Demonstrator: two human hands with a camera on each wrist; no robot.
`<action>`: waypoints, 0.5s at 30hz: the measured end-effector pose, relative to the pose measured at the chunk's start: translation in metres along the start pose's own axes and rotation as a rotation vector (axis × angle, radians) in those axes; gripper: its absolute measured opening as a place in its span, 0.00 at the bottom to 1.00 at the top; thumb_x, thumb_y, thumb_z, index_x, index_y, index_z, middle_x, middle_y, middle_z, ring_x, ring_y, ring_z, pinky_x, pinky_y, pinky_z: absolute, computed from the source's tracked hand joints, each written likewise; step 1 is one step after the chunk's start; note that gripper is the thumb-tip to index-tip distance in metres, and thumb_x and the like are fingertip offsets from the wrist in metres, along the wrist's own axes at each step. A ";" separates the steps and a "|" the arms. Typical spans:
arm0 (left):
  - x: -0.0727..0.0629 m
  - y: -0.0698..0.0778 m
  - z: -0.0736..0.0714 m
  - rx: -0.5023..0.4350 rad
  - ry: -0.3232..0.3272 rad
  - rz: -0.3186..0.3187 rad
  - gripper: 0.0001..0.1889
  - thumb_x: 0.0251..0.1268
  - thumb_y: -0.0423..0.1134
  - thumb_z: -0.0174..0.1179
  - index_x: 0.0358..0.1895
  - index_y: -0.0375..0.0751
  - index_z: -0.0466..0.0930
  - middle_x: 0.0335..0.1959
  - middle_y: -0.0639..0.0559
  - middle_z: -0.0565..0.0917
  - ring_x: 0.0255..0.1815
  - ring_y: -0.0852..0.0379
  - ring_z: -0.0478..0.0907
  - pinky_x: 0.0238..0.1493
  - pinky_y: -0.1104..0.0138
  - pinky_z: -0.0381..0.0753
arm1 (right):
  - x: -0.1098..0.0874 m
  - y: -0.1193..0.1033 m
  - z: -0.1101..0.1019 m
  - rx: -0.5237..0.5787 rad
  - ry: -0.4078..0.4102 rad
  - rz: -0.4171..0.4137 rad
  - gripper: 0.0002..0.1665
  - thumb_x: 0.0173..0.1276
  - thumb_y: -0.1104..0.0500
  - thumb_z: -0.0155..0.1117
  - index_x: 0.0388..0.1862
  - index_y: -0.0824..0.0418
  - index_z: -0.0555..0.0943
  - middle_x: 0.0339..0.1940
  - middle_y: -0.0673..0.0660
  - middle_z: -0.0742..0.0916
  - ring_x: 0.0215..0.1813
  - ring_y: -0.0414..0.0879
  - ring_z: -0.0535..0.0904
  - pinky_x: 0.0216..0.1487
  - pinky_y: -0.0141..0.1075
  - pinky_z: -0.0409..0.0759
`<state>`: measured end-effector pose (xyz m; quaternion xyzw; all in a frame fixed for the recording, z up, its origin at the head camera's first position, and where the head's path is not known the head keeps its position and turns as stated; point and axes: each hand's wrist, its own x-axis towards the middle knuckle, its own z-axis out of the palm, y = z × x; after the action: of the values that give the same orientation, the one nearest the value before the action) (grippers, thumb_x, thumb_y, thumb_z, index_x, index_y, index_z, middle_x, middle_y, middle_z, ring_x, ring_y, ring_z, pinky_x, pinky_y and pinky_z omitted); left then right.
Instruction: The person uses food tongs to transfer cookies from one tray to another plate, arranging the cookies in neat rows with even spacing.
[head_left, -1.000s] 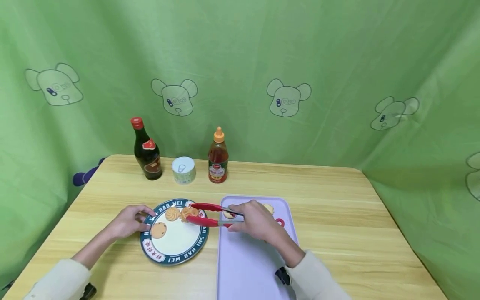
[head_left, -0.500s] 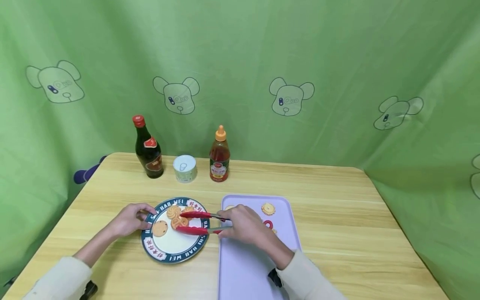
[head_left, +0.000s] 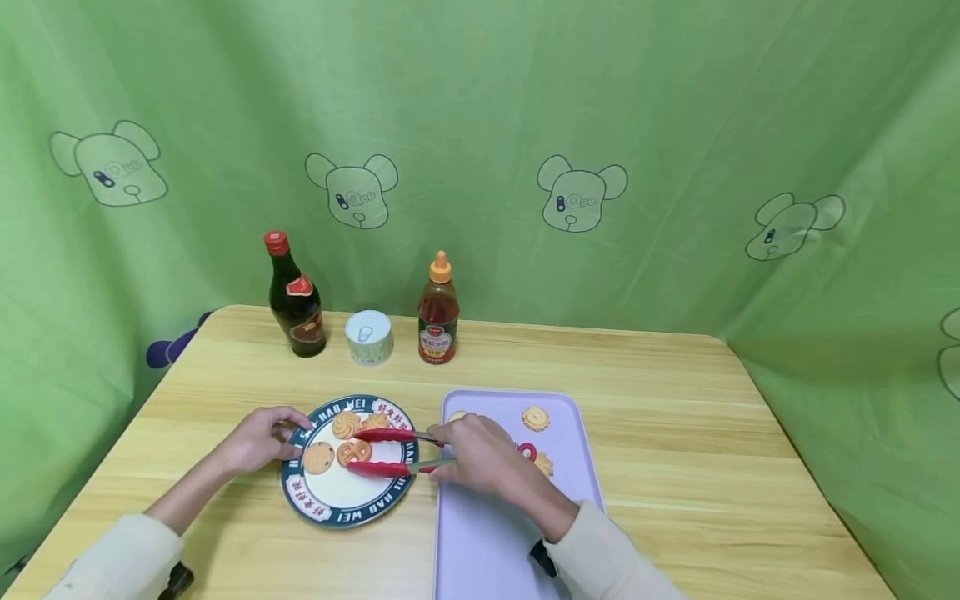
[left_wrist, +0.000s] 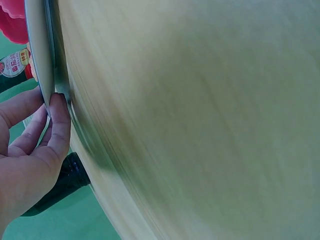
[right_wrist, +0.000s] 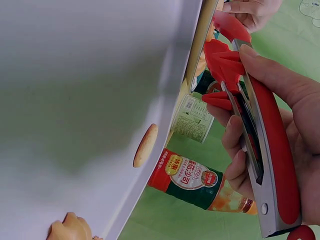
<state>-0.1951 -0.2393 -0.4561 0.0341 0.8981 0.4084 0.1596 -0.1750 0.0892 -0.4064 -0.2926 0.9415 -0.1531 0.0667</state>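
My left hand (head_left: 258, 442) pinches the left rim of a round plate (head_left: 356, 493), white with a dark teal border; the left wrist view shows thumb above and fingers beneath. On the plate lie a pretzel-shaped cookie (head_left: 353, 452), a round dotted cookie (head_left: 318, 457), a swirl cookie (head_left: 347, 425) and another cookie (head_left: 377, 421), partly behind the tongs. My right hand (head_left: 480, 454) grips red-and-metal tongs (head_left: 381, 469), which reach over the plate from the right. Their tips stand apart, on either side of the pretzel cookie's right edge and not squeezing it.
A lilac tray (head_left: 487, 533) lies under my right forearm, bearing a round cookie (head_left: 536, 417), a flower-like cookie (head_left: 543, 464) and an oblong cookie (right_wrist: 146, 145). Behind the plate stand a dark bottle (head_left: 297, 308), a tin can (head_left: 369, 339) and a sauce bottle (head_left: 438, 317).
The tongs have moved left and slightly toward me, carrying the pretzel cookie from the right-hand cookie to the plate's middle. Their tips have since spread and released it. My left hand stays put.
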 end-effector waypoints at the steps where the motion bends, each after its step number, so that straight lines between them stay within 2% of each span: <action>1: 0.000 0.000 0.000 0.000 0.000 -0.001 0.19 0.48 0.25 0.63 0.48 0.33 0.78 0.41 0.44 0.80 0.38 0.53 0.75 0.38 0.65 0.76 | 0.000 -0.001 0.000 -0.003 -0.001 0.000 0.33 0.49 0.50 0.76 0.56 0.58 0.81 0.42 0.53 0.88 0.29 0.36 0.72 0.26 0.26 0.68; 8: 0.000 0.001 0.000 0.005 -0.001 -0.005 0.19 0.49 0.25 0.63 0.48 0.34 0.78 0.40 0.44 0.80 0.37 0.53 0.74 0.37 0.65 0.76 | -0.007 0.002 -0.006 0.007 -0.001 0.025 0.35 0.49 0.48 0.76 0.57 0.56 0.80 0.46 0.52 0.88 0.32 0.37 0.74 0.30 0.27 0.70; 15: -0.002 0.003 -0.001 0.003 0.001 -0.010 0.19 0.48 0.25 0.63 0.48 0.34 0.78 0.40 0.44 0.80 0.37 0.53 0.74 0.37 0.65 0.76 | -0.023 0.020 -0.017 0.024 0.021 0.045 0.36 0.47 0.48 0.77 0.57 0.57 0.80 0.47 0.53 0.88 0.40 0.42 0.82 0.34 0.30 0.74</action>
<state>-0.1938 -0.2383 -0.4531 0.0294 0.8990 0.4062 0.1612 -0.1701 0.1219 -0.3962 -0.2689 0.9466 -0.1659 0.0637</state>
